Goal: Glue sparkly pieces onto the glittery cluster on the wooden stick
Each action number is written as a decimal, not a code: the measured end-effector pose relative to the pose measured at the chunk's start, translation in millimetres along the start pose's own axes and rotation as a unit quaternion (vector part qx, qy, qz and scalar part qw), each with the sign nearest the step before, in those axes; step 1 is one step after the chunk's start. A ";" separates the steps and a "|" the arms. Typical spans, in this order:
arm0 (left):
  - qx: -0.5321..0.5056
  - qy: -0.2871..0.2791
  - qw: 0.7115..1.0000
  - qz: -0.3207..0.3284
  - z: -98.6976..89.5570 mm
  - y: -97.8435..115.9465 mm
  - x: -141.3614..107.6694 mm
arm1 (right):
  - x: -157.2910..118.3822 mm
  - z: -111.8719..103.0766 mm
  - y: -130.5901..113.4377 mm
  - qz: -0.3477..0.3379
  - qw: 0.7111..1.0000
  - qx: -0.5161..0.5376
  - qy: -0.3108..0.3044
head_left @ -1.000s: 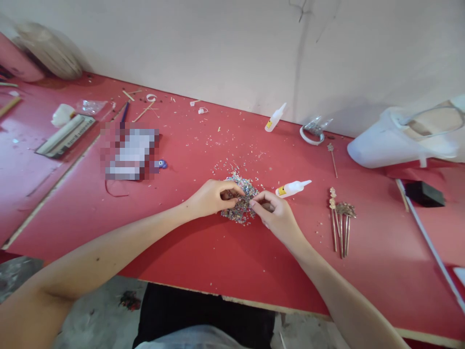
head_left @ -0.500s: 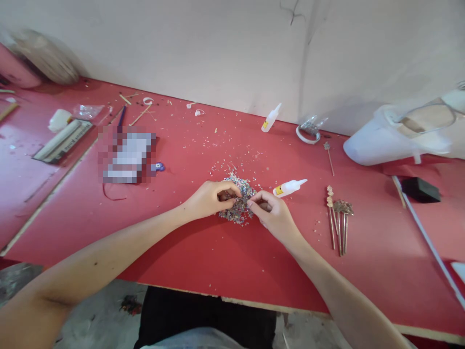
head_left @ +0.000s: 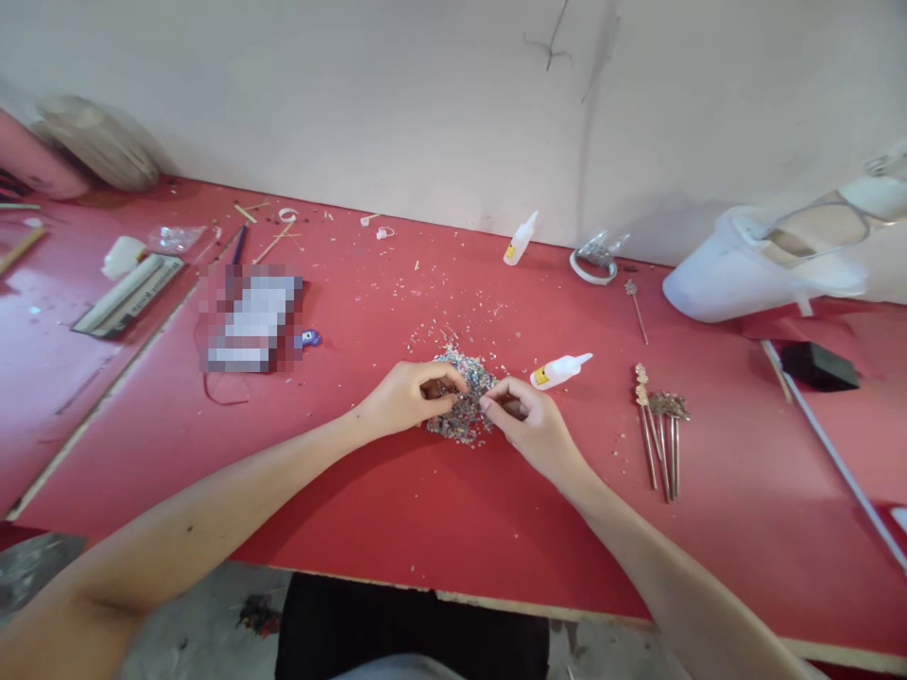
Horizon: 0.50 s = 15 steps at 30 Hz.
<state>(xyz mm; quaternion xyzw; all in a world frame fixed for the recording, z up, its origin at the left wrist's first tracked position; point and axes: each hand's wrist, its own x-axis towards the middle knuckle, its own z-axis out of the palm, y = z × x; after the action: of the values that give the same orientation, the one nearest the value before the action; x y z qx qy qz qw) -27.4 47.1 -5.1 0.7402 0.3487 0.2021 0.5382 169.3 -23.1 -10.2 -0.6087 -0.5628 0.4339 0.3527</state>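
A heap of tiny multicoloured, glittery chips (head_left: 464, 416) lies on the red table between my hands. From the left, my left hand (head_left: 405, 399) reaches over the heap, its fingers curled in and the thumb close to the fingertips. Across from it, my right hand (head_left: 530, 416) pinches thumb and forefinger together at the heap's right edge. Anything held in either hand is too small or hidden to name. Just beyond my right hand lies a white glue bottle with a yellow label (head_left: 559, 371).
A second glue bottle (head_left: 521, 238) stands near the wall, beside a tape roll (head_left: 593, 268). Several decorated sticks (head_left: 666, 444) lie at right, before a white bucket (head_left: 729, 274). At left are a blurred-out rectangular object (head_left: 255, 321), a long packet (head_left: 131, 295) and wooden sticks.
The camera view has shifted slightly, so the table sits a little lower in the picture. Both hands stay over the chips with barely changed finger positions.
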 end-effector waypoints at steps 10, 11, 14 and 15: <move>-0.019 -0.006 1.000 -0.017 -0.1 -0.4 -0.1 | 0.8 -0.1 2.7 -0.014 1.000 0.002 -0.006; -0.028 -0.005 0.999 -0.024 0.2 -0.7 -0.3 | 0.7 -0.2 2.6 -0.016 1.000 0.001 -0.006; -0.054 -0.002 0.998 -0.036 0.9 -2.0 -0.6 | 0.2 -0.3 2.0 -0.022 1.000 0.001 -0.007; -0.061 -0.001 0.997 -0.037 1.1 -2.6 -0.6 | 0.0 -0.2 1.8 -0.023 1.000 0.003 -0.007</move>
<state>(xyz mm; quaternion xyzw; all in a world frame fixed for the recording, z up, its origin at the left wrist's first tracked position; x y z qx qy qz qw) -27.8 46.5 -7.9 0.6926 0.3623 0.2022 0.5901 170.2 -23.2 -11.7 -0.5919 -0.5776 0.4314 0.3605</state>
